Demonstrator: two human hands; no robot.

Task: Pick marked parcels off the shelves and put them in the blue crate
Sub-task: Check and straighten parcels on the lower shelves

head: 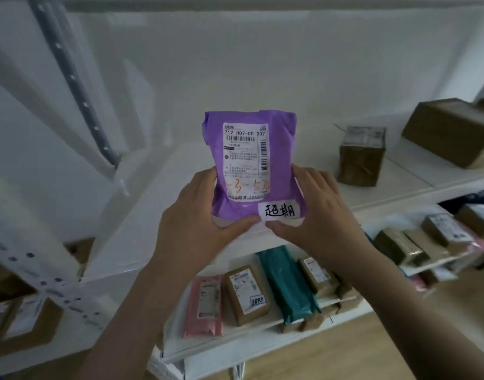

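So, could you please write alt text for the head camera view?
Two hands, left hand and right hand, hold a purple parcel upright by its lower edge, showing its shipping label and a handwritten white tag. Behind are white shelves with brown boxes, pink and teal parcels.

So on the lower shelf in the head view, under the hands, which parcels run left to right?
Pink mailer → brown box with a handwritten tag → teal mailer → small brown box with a white label.

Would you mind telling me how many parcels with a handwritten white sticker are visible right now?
2. The purple parcel, held upright by both hands, and a brown box on the lower shelf between pink and teal parcels. Others may be hidden or blurred.
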